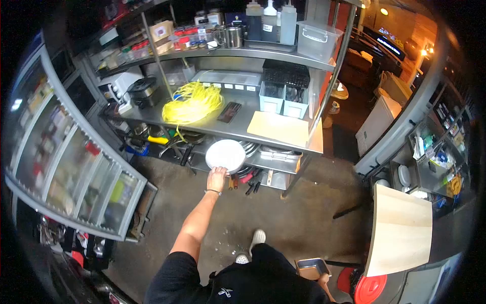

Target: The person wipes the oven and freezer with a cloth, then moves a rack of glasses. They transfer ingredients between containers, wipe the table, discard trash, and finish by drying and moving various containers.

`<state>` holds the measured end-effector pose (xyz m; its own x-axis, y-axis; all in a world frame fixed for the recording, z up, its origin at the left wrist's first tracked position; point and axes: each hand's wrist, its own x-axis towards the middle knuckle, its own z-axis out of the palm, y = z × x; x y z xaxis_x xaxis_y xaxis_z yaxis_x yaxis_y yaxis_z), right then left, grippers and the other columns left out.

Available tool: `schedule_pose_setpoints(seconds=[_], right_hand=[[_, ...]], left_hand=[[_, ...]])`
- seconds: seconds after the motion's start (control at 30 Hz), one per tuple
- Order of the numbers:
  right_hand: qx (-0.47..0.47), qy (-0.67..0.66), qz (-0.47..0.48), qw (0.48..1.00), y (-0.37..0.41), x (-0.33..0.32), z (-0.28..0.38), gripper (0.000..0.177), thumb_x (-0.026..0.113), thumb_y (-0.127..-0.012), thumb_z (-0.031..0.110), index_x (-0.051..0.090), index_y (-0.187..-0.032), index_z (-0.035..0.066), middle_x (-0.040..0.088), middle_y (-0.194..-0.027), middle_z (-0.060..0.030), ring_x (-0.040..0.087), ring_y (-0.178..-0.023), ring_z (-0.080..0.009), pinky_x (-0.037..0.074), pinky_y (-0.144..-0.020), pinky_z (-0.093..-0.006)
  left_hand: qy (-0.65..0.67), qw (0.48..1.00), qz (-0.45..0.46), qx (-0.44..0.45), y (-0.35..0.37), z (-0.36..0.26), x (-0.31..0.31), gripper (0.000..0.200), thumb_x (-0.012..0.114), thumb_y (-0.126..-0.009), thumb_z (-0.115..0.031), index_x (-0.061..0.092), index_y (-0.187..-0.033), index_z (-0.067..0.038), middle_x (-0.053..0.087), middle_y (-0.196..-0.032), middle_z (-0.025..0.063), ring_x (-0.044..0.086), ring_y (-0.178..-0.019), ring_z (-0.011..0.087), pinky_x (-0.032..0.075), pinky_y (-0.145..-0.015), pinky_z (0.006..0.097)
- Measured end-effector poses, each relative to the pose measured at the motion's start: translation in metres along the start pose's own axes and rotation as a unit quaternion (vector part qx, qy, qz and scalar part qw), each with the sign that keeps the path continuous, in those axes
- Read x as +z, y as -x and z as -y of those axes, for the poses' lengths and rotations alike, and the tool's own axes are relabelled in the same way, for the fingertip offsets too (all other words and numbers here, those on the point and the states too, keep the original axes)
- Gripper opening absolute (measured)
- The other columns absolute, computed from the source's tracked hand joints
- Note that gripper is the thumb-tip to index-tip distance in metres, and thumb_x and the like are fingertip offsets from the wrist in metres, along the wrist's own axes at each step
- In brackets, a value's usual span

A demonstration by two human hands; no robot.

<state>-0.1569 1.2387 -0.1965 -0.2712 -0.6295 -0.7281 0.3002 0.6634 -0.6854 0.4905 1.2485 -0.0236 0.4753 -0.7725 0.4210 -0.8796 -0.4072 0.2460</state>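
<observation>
My left hand (217,176) reaches forward, closed on the near rim of a white round dish (226,154). The dish overlaps the front edge of the steel table and the lower shelf in this view. Behind it on the lower shelf are stacked metal pans, with several handles (253,187) sticking out toward me. Low at my right side, my right hand (323,279) grips the edge of a rectangular metal pan (310,265) with a brownish inside. Most of that hand's fingers are hidden by the pan.
A steel table (243,114) bears a yellow bundle of strands (192,104), blue bins (272,101) and a yellow board (278,128). Glass-front fridge (76,152) stands left. To the right are a pale wooden board (402,230) and a red lid (370,290).
</observation>
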Motion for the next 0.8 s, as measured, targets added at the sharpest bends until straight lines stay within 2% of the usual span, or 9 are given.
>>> schedule_pose_setpoints(seconds=[0.1, 0.17, 0.3, 0.4, 0.5, 0.57, 0.63, 0.67, 0.8], right_hand=[[0.007, 0.008, -0.027, 1.000, -0.013, 0.023, 0.018, 0.037, 0.043, -0.080, 0.028, 0.054, -0.106, 0.004, 0.059, -0.097, -0.0151, 0.061, -0.078, -0.0328, 0.050, -0.059, -0.0468], [0.006, 0.009, -0.038, 0.999, -0.022, 0.041, 0.034, 0.037, 0.043, -0.079, 0.028, 0.054, -0.106, 0.004, 0.059, -0.097, -0.0151, 0.061, -0.077, -0.0326, 0.050, -0.059, -0.0464], [0.010, 0.010, -0.041, 0.999, -0.046, 0.064, 0.053, 0.037, 0.042, -0.079, 0.027, 0.055, -0.106, 0.004, 0.059, -0.097, -0.0151, 0.060, -0.076, -0.0323, 0.050, -0.058, -0.0458], [-0.003, 0.021, -0.019, 1.000, -0.079, 0.089, 0.060, 0.037, 0.042, -0.079, 0.027, 0.055, -0.105, 0.004, 0.059, -0.096, -0.0151, 0.060, -0.075, -0.0321, 0.050, -0.058, -0.0453], [-0.056, 0.026, 0.046, 0.997, -0.155, 0.100, 0.048, 0.037, 0.042, -0.078, 0.027, 0.055, -0.105, 0.004, 0.059, -0.096, -0.0151, 0.060, -0.074, -0.0319, 0.050, -0.058, -0.0448], [-0.018, 0.052, 0.056, 0.997, -0.093, 0.144, 0.087, 0.035, 0.041, -0.076, 0.024, 0.055, -0.102, 0.006, 0.057, -0.092, -0.0130, 0.059, -0.071, -0.0304, 0.048, -0.056, -0.0439], [0.018, 0.024, -0.009, 1.000, -0.026, 0.202, 0.108, 0.027, 0.041, -0.073, 0.022, 0.053, -0.093, 0.008, 0.054, -0.087, -0.0113, 0.056, -0.071, -0.0293, 0.046, -0.057, -0.0451], [0.042, 0.046, -0.028, 0.998, -0.039, 0.198, 0.097, 0.018, 0.042, -0.072, 0.020, 0.049, -0.085, 0.009, 0.052, -0.084, -0.0106, 0.056, -0.075, -0.0291, 0.045, -0.059, -0.0471], [0.019, 0.051, -0.058, 0.997, -0.030, 0.205, 0.048, 0.016, 0.043, -0.071, 0.019, 0.045, -0.084, 0.009, 0.050, -0.080, -0.0098, 0.054, -0.068, -0.0281, 0.043, -0.053, -0.0436]], left_hand=[[-0.030, 0.999, 0.021, -0.005, -0.018, 0.015, 0.030, 0.013, 0.055, -0.079, -0.022, 0.059, -0.083, -0.009, 0.058, -0.084, 0.0052, 0.052, -0.087, 0.0247, 0.042, -0.074, 0.0391], [-0.016, 0.999, -0.026, 0.022, -0.005, 0.028, 0.059, 0.013, 0.056, -0.078, -0.023, 0.058, -0.081, -0.010, 0.057, -0.084, 0.0040, 0.051, -0.085, 0.0236, 0.042, -0.074, 0.0404], [-0.044, 0.999, 0.008, 0.004, -0.005, 0.040, 0.079, 0.010, 0.057, -0.076, -0.020, 0.058, -0.078, -0.010, 0.056, -0.080, 0.0030, 0.051, -0.082, 0.0231, 0.040, -0.076, 0.0404], [-0.021, 1.000, -0.009, 0.010, -0.017, 0.048, 0.080, 0.007, 0.057, -0.075, -0.015, 0.059, -0.078, -0.009, 0.056, -0.080, 0.0033, 0.050, -0.082, 0.0229, 0.040, -0.078, 0.0406], [0.021, 0.999, -0.043, 0.024, -0.048, 0.059, 0.073, 0.009, 0.057, -0.074, -0.014, 0.060, -0.081, -0.009, 0.057, -0.082, 0.0031, 0.050, -0.082, 0.0231, 0.039, -0.083, 0.0429], [0.015, 0.997, -0.031, 0.074, -0.070, 0.068, 0.076, 0.009, 0.057, -0.074, -0.014, 0.060, -0.081, -0.010, 0.056, -0.082, 0.0033, 0.050, -0.082, 0.0229, 0.037, -0.086, 0.0457], [0.032, 0.995, -0.022, 0.088, -0.094, 0.079, 0.083, 0.010, 0.057, -0.074, -0.015, 0.060, -0.083, -0.010, 0.055, -0.082, 0.0034, 0.050, -0.083, 0.0226, 0.037, -0.086, 0.0477], [0.019, 0.995, -0.020, 0.097, -0.105, 0.086, 0.090, 0.013, 0.057, -0.074, -0.016, 0.060, -0.085, -0.010, 0.054, -0.083, 0.0029, 0.050, -0.084, 0.0216, 0.036, -0.087, 0.0477], [0.083, 0.995, -0.011, 0.060, -0.154, 0.096, 0.120, 0.021, 0.056, -0.078, -0.024, 0.059, -0.093, -0.010, 0.056, -0.092, 0.0068, 0.051, -0.093, 0.0259, 0.035, -0.089, 0.0494]])
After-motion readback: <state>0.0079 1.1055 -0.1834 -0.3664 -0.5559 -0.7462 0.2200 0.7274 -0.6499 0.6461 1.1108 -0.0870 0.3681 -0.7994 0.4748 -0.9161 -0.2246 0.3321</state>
